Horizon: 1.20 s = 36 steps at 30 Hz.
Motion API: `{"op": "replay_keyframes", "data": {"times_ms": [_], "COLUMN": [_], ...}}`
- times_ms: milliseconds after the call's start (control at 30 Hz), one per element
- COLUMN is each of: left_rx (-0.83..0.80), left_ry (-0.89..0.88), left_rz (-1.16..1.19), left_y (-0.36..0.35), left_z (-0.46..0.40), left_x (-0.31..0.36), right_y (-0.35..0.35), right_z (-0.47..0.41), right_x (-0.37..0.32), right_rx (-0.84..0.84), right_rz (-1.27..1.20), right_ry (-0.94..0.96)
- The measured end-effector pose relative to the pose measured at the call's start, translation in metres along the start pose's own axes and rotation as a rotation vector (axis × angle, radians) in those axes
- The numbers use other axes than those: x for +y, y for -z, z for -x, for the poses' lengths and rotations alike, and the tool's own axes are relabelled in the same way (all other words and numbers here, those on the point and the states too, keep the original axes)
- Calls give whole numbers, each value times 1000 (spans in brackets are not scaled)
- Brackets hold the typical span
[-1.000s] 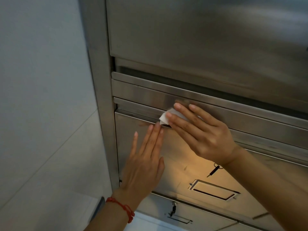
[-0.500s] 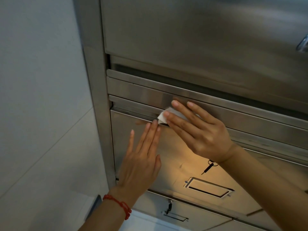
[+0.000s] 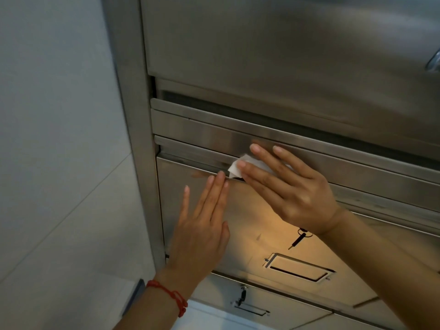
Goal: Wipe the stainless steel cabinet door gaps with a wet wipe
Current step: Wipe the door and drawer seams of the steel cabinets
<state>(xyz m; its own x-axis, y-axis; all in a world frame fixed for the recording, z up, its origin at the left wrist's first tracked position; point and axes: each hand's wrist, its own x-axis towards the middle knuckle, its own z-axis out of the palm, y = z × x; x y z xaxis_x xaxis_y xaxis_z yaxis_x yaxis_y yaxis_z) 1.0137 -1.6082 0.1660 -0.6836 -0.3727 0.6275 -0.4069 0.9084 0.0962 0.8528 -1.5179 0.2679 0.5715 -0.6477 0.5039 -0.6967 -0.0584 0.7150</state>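
The wiping is under way and, as far as can be judged, nowhere near finished: the right hand [image 3: 292,186] lies with straight fingers spread flat over the wet wipe [image 3: 238,166], pressing the white sheet against the horizontal gap [image 3: 190,166] that runs along the top edge of the lower cabinet door [image 3: 250,222], so that only a folded corner of the wipe shows beyond the fingertips. The left hand [image 3: 202,225] rests flat on that same door just below and to the left, fingers straight and close together, fingertips reaching the gap right beside the wipe; it holds nothing and seems to steady the panel. The wipe sits toward the left part of the gap, and a short run to the left and a long run to the right both look like ground to cover, though no wet trace is plain enough to tell what has already been cleaned. The dark gap [image 3: 238,110] higher up, under the upper panel [image 3: 273,44], shows no wipe on it, and seams lower down appear untouched too. Counting: one wipe, two hands, one red cord bracelet [image 3: 170,296] on the left wrist, two recessed handles [image 3: 297,266], and two small latches or keys [image 3: 296,239] on the door fronts.
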Motion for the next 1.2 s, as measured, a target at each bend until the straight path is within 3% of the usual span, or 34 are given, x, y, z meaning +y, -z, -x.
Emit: {"op": "replay_keyframes", "data": {"times_ms": [1200], "left_rx": [10], "left_ry": [-19], "left_rz": [34], "left_y": [3], "left_z": [0], "left_x": [-3], "right_y": [2], "right_z": [5], "right_x": [-2], "right_rx": [-12], "right_rz": [40], "right_ry": [-16]}}
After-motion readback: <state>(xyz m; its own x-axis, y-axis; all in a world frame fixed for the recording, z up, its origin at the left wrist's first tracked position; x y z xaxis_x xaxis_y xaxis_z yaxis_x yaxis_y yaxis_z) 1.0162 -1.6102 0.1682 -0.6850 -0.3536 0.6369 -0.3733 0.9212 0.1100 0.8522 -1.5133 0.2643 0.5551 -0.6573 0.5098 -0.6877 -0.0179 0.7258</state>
